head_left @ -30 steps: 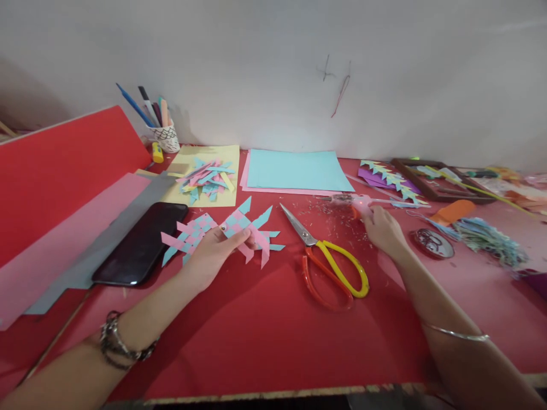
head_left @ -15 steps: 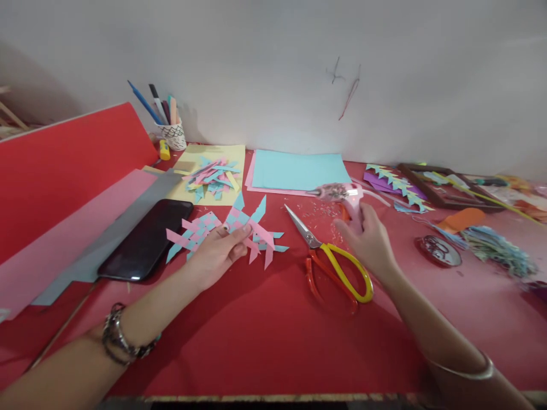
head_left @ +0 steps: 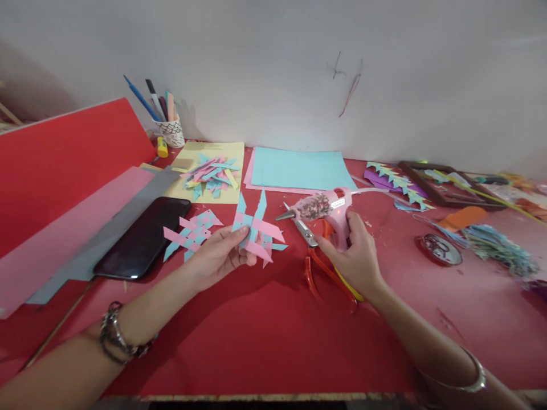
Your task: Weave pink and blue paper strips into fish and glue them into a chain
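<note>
Woven paper piece (head_left: 250, 229), pink crossed with light blue, sits pinched between the thumb and fingers of the left hand (head_left: 222, 250), raised a little above the red surface (head_left: 256, 341). Its two blue strips point away from the person, toward the wall; its pink ones slant off to the right, their ends cut to sharp angles. More strip ends show just behind it, and I can't tell whether they belong to it.

Opposite, the right hand (head_left: 356, 256) is wrapped around the handle of a pink glue gun (head_left: 318, 206). The gun's long axis runs nearly level, its metal nozzle pointing left and slightly down toward the paper, a pale glue stick trailing from the back. Brownish crust roughens the smooth plastic barrel.

Steel-bladed scissors (head_left: 306, 233) lie below the gun, their looped handles red and yellow. Left of the paper rests a second checkered weave (head_left: 199, 234), then a glossy black phone (head_left: 139, 242). Farther back lie flat light-blue sheets (head_left: 299, 168) and a heap of cut strips (head_left: 213, 175).
</note>
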Demonstrator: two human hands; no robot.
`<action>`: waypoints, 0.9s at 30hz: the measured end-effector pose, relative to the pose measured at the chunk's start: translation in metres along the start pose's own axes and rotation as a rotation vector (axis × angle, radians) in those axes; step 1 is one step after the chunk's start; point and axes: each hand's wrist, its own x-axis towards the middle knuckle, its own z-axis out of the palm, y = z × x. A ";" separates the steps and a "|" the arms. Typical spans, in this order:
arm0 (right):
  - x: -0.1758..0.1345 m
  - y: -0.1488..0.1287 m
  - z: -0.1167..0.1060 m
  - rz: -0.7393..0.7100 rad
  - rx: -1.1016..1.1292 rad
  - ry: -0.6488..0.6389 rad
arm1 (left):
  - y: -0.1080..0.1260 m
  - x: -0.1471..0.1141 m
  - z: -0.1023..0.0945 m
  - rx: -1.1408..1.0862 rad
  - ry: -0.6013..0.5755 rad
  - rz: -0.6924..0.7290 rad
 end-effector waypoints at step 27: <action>-0.007 -0.004 0.003 -0.012 -0.002 0.043 | 0.001 -0.004 0.002 0.208 -0.115 0.057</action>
